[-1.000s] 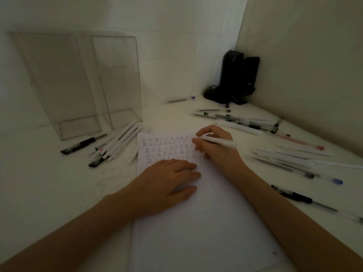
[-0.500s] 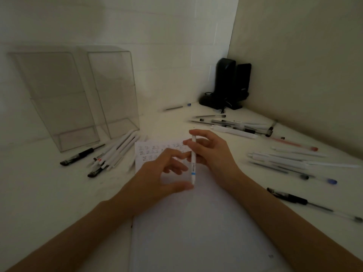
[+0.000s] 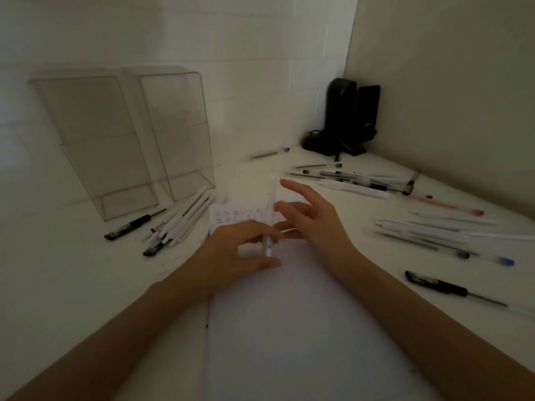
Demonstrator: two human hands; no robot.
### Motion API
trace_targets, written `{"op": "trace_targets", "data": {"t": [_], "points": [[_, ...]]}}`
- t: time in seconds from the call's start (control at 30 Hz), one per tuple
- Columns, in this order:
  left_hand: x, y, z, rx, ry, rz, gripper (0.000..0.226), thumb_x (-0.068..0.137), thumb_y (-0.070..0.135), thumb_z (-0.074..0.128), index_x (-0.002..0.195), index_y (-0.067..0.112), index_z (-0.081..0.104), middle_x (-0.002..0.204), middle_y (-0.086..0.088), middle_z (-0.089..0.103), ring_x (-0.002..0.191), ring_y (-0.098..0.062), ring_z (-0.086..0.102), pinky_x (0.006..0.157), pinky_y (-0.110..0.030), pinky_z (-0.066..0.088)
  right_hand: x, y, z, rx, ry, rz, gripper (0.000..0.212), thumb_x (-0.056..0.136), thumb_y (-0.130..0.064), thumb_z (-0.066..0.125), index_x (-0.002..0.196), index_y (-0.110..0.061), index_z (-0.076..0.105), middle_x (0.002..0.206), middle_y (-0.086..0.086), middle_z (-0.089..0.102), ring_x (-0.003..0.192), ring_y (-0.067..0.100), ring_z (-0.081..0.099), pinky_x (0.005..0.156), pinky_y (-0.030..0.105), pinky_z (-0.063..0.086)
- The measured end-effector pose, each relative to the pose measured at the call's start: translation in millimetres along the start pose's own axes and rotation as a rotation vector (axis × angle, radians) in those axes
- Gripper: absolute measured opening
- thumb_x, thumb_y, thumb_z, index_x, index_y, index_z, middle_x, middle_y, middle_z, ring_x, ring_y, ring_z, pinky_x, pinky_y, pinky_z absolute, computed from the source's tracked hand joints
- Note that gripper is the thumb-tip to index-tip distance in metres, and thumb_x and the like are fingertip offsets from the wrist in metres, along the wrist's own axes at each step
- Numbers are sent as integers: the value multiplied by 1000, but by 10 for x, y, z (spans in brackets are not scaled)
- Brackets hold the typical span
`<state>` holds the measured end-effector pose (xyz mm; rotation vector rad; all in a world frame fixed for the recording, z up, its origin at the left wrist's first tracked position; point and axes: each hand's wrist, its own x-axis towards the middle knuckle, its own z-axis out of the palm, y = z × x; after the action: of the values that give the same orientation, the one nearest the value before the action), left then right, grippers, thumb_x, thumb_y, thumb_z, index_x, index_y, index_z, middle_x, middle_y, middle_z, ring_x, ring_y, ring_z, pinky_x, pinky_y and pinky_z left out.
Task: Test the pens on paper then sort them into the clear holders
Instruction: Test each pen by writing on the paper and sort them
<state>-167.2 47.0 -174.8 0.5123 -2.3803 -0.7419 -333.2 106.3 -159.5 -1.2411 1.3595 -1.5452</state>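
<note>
My left hand (image 3: 237, 253) pinches a white pen (image 3: 270, 218) with a blue band near its lower end, holding it upright above the white paper (image 3: 289, 328). My right hand (image 3: 312, 218) hovers just right of the pen with its fingers spread and holds nothing. Rows of small test marks (image 3: 237, 217) cross the top of the sheet. Two clear holders (image 3: 95, 140) (image 3: 179, 128) stand at the back left. Several white and black pens (image 3: 179, 218) lie in a bunch in front of the holders.
Many more pens (image 3: 419, 230) lie scattered over the white table to the right, with a black one (image 3: 440, 285) nearest me. A black device with a cable (image 3: 347, 117) stands in the back corner. One blue-capped pen (image 3: 269, 154) lies by the back wall.
The right hand stopped writing, lifted the pen upright and passed it to the left hand, then let go and opened. The left hand rose off the paper and took the pen.
</note>
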Motion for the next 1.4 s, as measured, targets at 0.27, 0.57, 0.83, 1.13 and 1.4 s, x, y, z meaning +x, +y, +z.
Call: {"op": "trace_targets", "data": {"t": [0.27,0.57,0.83,1.13,1.4], "points": [[-66,-367,-352,297,378,-345,10,86,12,48,94,13,54,90,0,45,72,-5,46,61,-14,32,75,120,-173,-169,109,5,26,91,-15,57,117,-20,53,100,8,68,72,19,69,63,28,54],[-126,-496,-447,843,436,-528,12,78,17,60,85,7,63,95,-17,57,90,-37,50,79,-43,35,105,195,-167,-302,79,-17,12,94,-10,52,101,-16,58,93,3,68,68,11,67,65,18,53],[-58,-69,-7,569,28,-9,51,86,61,30,102,24,62,115,1,59,100,-18,58,86,-31,41,60,-145,-671,-983,179,-96,18,91,-13,52,103,-19,63,96,-2,63,89,15,57,80,29,45],[-95,-101,156,455,-150,51,76,80,76,15,121,26,56,124,10,52,110,-9,51,93,-25,40,-269,60,-1359,-1415,173,169,24,94,-38,48,102,-19,61,100,3,55,94,20,40,77,31,33],[-97,-98,145,465,-126,51,73,82,73,14,118,26,57,121,11,54,108,-9,52,92,-23,39,-309,-18,-1187,-1081,285,-113,20,97,-33,43,107,-18,52,85,5,66,79,23,59,70,35,48]]}}
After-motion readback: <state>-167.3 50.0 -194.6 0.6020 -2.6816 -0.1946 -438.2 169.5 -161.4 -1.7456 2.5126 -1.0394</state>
